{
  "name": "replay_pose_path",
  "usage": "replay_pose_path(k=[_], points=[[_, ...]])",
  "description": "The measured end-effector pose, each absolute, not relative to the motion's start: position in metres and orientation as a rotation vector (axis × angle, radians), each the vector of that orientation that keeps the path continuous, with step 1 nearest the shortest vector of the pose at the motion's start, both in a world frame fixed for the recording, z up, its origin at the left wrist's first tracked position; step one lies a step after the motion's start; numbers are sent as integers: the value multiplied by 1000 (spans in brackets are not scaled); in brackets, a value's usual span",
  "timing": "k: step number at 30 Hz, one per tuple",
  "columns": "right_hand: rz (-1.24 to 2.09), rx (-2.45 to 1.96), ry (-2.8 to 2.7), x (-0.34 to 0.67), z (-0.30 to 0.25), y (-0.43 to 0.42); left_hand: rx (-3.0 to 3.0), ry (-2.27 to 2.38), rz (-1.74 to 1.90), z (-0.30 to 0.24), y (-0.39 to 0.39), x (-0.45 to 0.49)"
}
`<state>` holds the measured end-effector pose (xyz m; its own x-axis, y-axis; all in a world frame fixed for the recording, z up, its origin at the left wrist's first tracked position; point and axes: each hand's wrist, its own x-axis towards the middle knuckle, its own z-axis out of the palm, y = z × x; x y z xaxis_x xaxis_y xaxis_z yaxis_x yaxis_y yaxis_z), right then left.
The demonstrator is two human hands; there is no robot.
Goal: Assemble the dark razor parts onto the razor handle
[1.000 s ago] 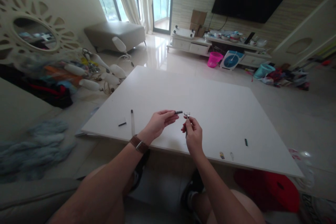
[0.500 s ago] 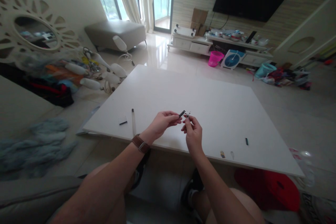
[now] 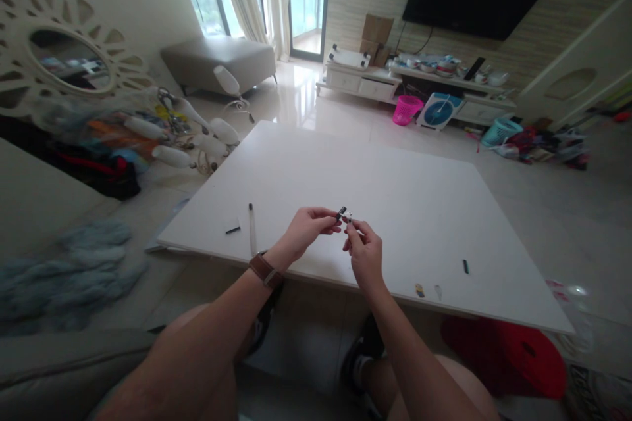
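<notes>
You work in dimness; daylight from the window (image 3: 201, 3) glares off the floor (image 3: 299, 93); your view's edges blur.

Pinched in the left hand (image 3: 310, 229), a small black piece (image 3: 341, 213) with pale marks, tilted, upper end leaning right. Just beside, in the right hand (image 3: 364, 250), a small silvery pronged piece (image 3: 348, 215); contact unclear. Held above the surface (image 3: 380, 184), toward its near edge.

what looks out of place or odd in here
The lamp sits low, left of the table, though branching lights like that usually hang. The grey cloth on the floor lies in a crumpled heap, as if dropped.
</notes>
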<state>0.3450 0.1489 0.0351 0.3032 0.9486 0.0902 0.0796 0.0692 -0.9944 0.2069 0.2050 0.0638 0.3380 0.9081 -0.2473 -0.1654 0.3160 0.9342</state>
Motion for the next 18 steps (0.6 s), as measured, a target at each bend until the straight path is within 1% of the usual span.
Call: replay_pose_path(k=[6,18], points=[[830,-1304,-1193,343,38,145,986,937,903,60,211,200],[820,-1327,-1207,344,37,145,971,872,882,63,214,198]])
